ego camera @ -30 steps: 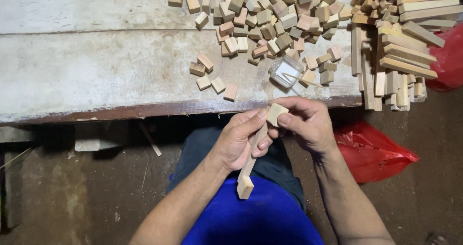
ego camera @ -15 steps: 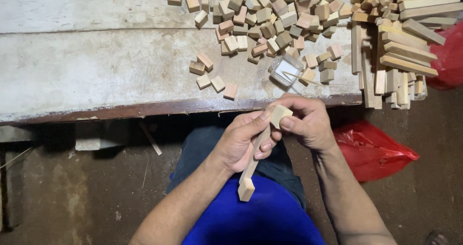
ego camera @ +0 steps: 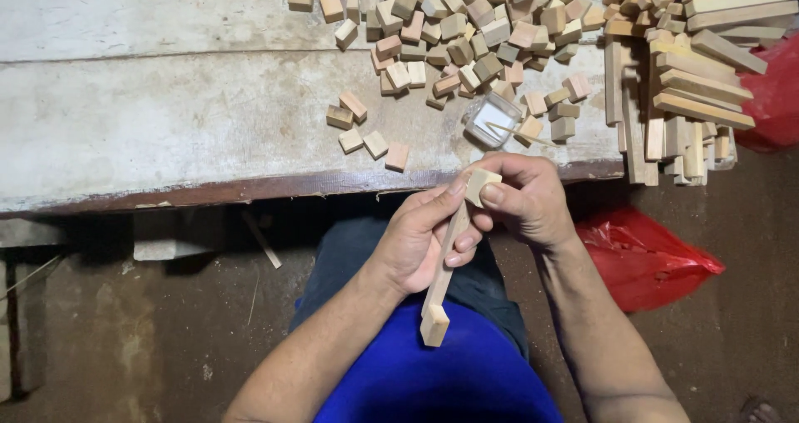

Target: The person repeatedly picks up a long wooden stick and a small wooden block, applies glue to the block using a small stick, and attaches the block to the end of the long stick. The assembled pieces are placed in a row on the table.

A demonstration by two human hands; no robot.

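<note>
My left hand (ego camera: 420, 240) grips a thin wooden stick (ego camera: 443, 273) that slants down toward my lap, with a small wooden block (ego camera: 434, 325) fixed on its lower end. My right hand (ego camera: 524, 198) pinches another small wooden block (ego camera: 481, 184) against the stick's upper end, thumb and fingers closed round it. Both hands meet just in front of the edge of the worn wooden bench (ego camera: 166, 106).
A heap of small wooden blocks (ego camera: 474, 23) lies on the bench, with a few loose blocks (ego camera: 366, 131) nearer me. A small clear container (ego camera: 491, 121) with a thin stick in it stands by the edge. Stacked wooden slats (ego camera: 691, 65) lie right, red plastic bags (ego camera: 645, 256) below.
My hands stayed in place; the right hand shifted its fingers slightly on the upper block. The stick keeps the same slant.
</note>
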